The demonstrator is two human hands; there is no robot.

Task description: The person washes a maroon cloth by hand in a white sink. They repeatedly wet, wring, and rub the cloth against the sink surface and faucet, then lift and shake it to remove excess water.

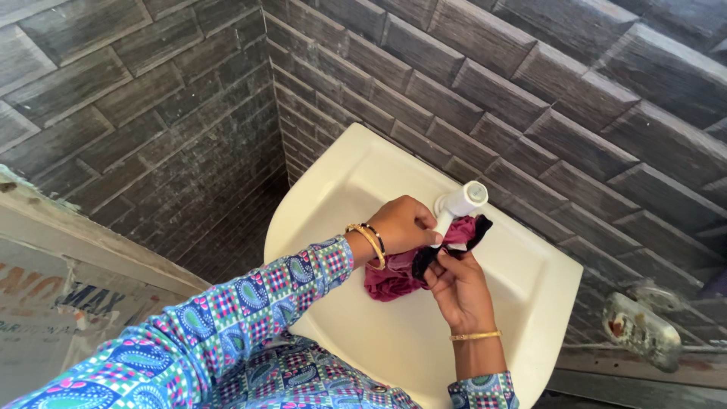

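- Your left hand (405, 225) comes in from 8 o'clock and closes around the base of the white tap (458, 206), fingers curled on it and on the cloth beneath. Looks like it steadies the tap while the other hand works.
- Your right hand (457, 286) rises from 6 o'clock, fingers pinched shut on the dark edge of the maroon cloth (394, 276), pulling it up against the tap stem.
- The cloth is bunched in the middle of the picture: its bulk sags into the basin at 7 o'clock of the tap, and one dark-trimmed flap sticks out at 3 o'clock of the tap, just behind your fingers.
- Cream wash basin (530, 303): the only container here. It holds the cloth and nothing else that I can see; no standing water visible. The drain is hidden under the cloth and your hands.
- The tap spout points toward 1 o'clock, away from you; no water is running.
- Gold bangles (369, 242) sit on the left wrist, a thin one on the right, both clear of the cloth.
- Metal soap holder (642, 329) is fixed to the grey tiled wall (530, 98) at 4 o'clock, well apart from the hands. I cannot tell its contents.
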